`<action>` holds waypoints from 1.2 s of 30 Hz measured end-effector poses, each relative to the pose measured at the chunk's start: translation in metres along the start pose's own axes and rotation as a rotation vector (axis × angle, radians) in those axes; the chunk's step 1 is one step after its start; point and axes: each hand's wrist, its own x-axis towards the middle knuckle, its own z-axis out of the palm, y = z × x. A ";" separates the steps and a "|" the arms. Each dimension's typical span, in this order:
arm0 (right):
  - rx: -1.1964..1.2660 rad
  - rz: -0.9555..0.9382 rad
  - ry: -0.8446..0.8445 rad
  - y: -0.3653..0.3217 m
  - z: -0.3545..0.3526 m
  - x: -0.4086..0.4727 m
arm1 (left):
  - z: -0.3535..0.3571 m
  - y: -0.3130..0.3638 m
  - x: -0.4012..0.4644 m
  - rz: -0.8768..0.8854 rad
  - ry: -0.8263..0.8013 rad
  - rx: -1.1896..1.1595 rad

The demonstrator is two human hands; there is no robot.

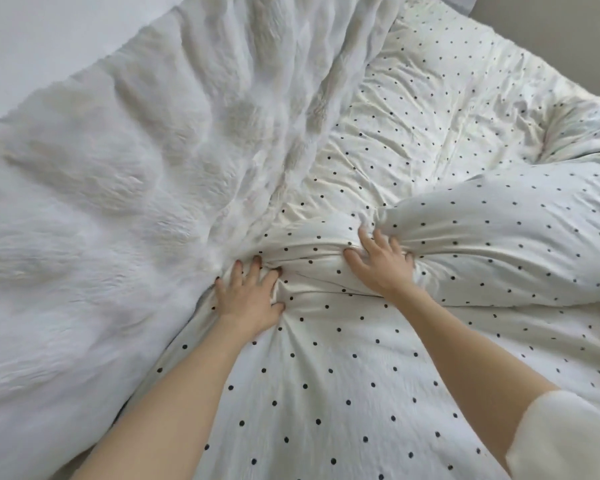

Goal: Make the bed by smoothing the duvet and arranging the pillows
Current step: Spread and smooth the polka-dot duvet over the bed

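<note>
A white duvet with small black dots (326,393) covers the near and right part of the bed, bunched into a thick fold at the middle. My left hand (250,299) presses on that fold, fingers spread and curled into the cloth. My right hand (381,265) digs its fingers into a puffed-up dotted bulge (520,251) to the right, gripping the fabric. I cannot tell whether that bulge is a pillow or folded duvet. A plain white textured blanket (101,209) lies crumpled over the left half of the bed.
Wrinkled dotted bedding (430,109) stretches toward the far right corner. A pale wall (32,39) runs along the upper left. A white sleeve (568,441) covers my right upper arm at the bottom right.
</note>
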 end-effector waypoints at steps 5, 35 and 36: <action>0.336 0.274 0.312 0.012 -0.046 0.025 | -0.045 0.030 0.008 -0.142 0.421 -0.364; 0.010 -0.210 0.527 -0.032 -0.043 0.085 | -0.066 0.045 0.090 0.211 0.407 -0.047; -0.024 -0.199 0.469 -0.028 -0.038 0.091 | -0.062 0.041 0.098 0.189 0.388 -0.055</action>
